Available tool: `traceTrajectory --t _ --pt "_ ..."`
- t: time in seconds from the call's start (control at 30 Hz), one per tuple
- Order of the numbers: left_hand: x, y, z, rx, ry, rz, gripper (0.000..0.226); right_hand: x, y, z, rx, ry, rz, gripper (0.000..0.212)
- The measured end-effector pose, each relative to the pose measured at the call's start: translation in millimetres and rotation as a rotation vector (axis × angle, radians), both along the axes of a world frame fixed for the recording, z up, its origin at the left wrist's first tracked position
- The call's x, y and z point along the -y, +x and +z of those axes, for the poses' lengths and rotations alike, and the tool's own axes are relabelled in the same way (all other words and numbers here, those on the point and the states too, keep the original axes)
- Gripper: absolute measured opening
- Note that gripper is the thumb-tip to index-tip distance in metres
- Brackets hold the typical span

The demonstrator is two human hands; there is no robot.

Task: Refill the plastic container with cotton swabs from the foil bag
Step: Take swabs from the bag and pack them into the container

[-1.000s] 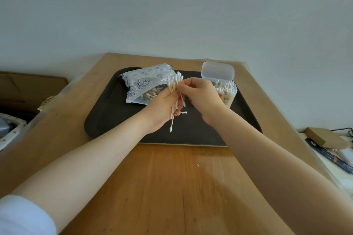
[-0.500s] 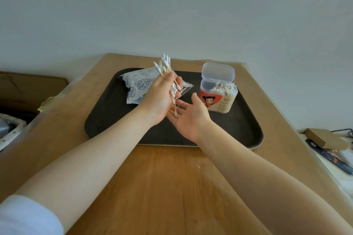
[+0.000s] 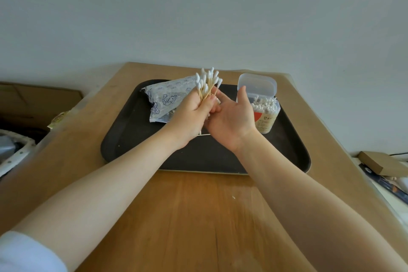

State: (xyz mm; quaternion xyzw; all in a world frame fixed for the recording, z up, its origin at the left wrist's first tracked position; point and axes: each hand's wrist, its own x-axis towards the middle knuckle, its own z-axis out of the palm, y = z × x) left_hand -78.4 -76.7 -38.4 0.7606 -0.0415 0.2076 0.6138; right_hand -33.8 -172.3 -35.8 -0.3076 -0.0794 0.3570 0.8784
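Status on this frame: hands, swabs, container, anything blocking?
Left hand grips swab bundle, tips up. Right hand open, palm up beside it. Container lid open, partly filled. Nothing blocking.

Looks like a home or small office corner: plain wooden table (image 3: 198,216) pushed against a bare white wall (image 3: 198,17), dark tray (image 3: 136,139) on it, cardboard box (image 3: 37,99) to the left, small carton (image 3: 382,161) and cable clutter to the right.

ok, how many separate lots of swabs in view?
3. One bunch gripped upright in the left hand; one standing in the open container; a few showing at the bag mouth, most likely hidden inside.
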Motion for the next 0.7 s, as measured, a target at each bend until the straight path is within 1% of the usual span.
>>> traceTrajectory --t 0.03,0.07,0.13,0.17,0.2,0.23,0.27,0.33,0.37,0.4,0.47,0.53,0.6,0.7 --pt "-4 -1 2 -0.006 0.006 0.007 0.016 1 2 -1 0.102 -0.104 0.008 0.067" --pt "-10 -1 2 -0.02 -0.005 0.008 0.015 0 4 -4 0.29 -0.306 0.013 0.057" --pt "-21 -2 2 -0.089 -0.071 -0.018 0.016 0 9 -13 0.856 -0.914 -0.024 0.032" --pt "-25 -1 0 -0.131 -0.108 -0.029 0.015 2 14 -20 1.079 -1.169 -0.043 0.024" --pt "-29 -1 -2 -0.163 -0.129 -0.031 0.015 3 17 -27 1.23 -1.353 -0.023 0.022" --pt "-34 0 -6 -0.188 -0.138 -0.026 0.014 3 20 -34 1.342 -1.483 0.011 0.026" --pt "-37 1 -9 -0.203 -0.137 -0.023 0.014 3 22 -39 1.429 -1.572 0.028 0.035" --pt "-39 1 -14 -0.227 -0.135 -0.019 0.012 0 25 -44 1.533 -1.699 -0.006 0.058" --pt "-40 1 -17 -0.238 -0.121 -0.011 0.011 -2 27 -44 1.54 -1.744 -0.019 0.067" --pt "-41 2 -19 -0.254 -0.085 0.013 0.009 -5 29 -44 1.514 -1.772 -0.017 0.074" --pt "-45 3 -22 -0.296 0.046 0.093 0.009 -10 32 -43 1.465 -1.792 0.006 0.08" --pt "-49 5 -24 -0.315 0.186 0.162 0.016 -13 34 -43 1.499 -1.797 -0.003 0.079" --pt "-52 6 -22 -0.302 0.289 0.218 0.019 -16 36 -44 1.545 -1.792 0.005 0.07" --pt "-55 5 -18 -0.276 0.356 0.237 0.02 -23 40 -47 1.559 -1.786 0.043 0.061"
